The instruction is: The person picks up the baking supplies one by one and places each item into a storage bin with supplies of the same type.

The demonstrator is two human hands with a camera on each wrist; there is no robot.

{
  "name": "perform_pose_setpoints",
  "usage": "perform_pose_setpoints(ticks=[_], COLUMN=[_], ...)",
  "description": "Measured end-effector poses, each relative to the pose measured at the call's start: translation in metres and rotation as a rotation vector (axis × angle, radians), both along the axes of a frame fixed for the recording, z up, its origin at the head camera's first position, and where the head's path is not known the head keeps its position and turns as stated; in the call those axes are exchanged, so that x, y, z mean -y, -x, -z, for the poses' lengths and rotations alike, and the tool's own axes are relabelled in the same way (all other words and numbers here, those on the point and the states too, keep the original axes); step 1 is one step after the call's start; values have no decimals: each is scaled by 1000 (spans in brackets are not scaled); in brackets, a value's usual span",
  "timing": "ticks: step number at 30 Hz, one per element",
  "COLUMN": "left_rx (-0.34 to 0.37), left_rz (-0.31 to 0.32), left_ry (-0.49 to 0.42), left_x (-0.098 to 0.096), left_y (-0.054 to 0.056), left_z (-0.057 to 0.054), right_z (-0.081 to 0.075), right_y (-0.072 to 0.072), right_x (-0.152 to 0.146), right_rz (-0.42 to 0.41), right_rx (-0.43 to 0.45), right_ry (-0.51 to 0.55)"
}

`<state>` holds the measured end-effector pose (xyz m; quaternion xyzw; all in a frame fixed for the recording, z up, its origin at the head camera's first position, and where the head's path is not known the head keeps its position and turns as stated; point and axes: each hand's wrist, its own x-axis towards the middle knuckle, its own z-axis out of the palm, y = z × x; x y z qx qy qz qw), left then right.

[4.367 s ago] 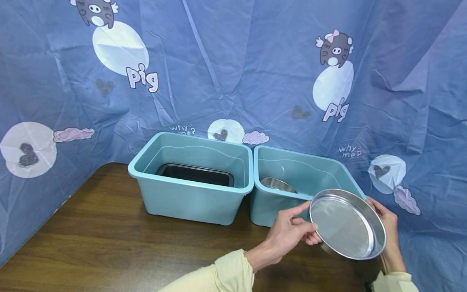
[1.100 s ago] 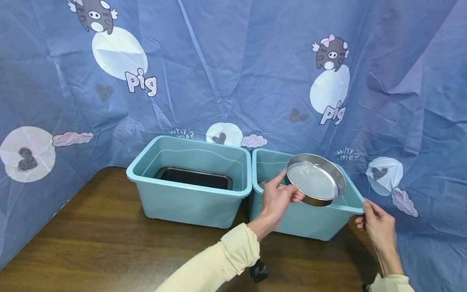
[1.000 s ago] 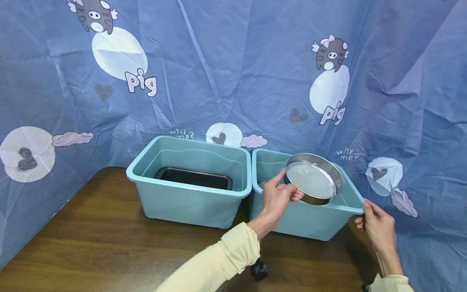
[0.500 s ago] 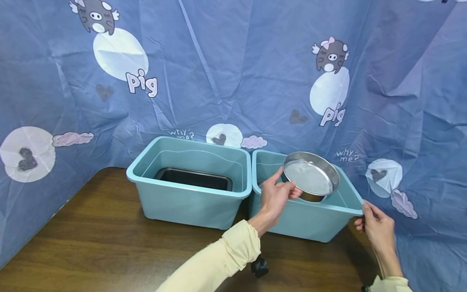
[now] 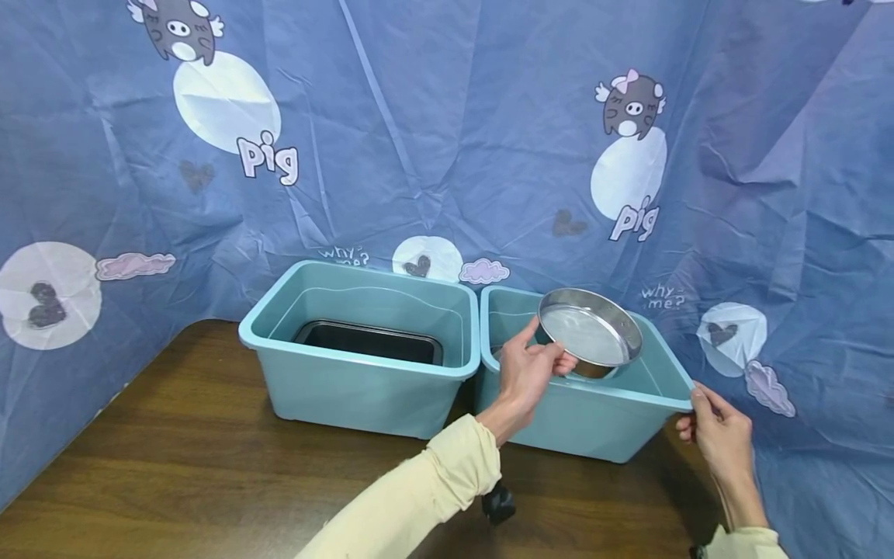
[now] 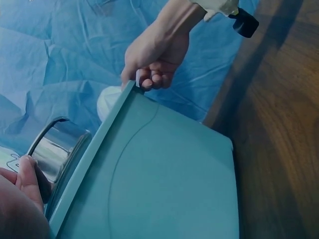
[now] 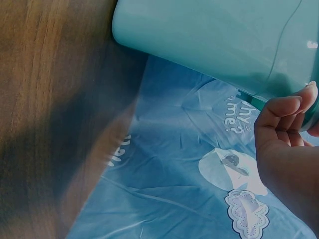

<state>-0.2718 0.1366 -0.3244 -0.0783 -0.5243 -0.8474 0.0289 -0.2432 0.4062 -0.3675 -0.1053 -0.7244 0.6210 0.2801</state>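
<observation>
A shallow round metal sieve (image 5: 587, 334), with a shiny wall and pale grey base, is tilted over the near rim of the right blue-green tub (image 5: 580, 419). My left hand (image 5: 527, 373) pinches its near left edge between thumb and fingers. In the left wrist view, the sieve's shiny wall (image 6: 57, 147) shows beside the tub rim. My right hand (image 5: 722, 435) grips the tub's near right corner, thumb on top and fingers curled below. The right wrist view shows that hand (image 7: 286, 134) at the rim. The sieve hides part of the tub's inside.
A matching tub (image 5: 363, 396) stands close on the left, with a dark rectangular baking pan (image 5: 370, 341) inside. Both sit on a brown wooden table (image 5: 209, 466). A blue printed cloth (image 5: 433, 116) hangs behind and to the right.
Earlier, both hands were at the sieve in front of the right tub. The right hand moved to the tub corner; the left carried the sieve up over the tub, lately drifting slightly left.
</observation>
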Motion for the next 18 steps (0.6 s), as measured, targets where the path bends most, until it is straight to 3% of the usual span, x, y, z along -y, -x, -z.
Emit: perform_pose_setpoints(ticks=[8, 15, 18], left_rx=[9, 32, 17], left_rz=[-17, 44, 55], left_ry=[1, -66, -56], left_x=[-4, -4, -1], left_y=[6, 6, 5], left_z=[-4, -3, -1], right_z=[3, 1, 0], right_y=[2, 2, 1], right_x=[0, -1, -1], right_rz=[14, 16, 18], right_rx=[35, 23, 32], right_ry=[-39, -32, -33])
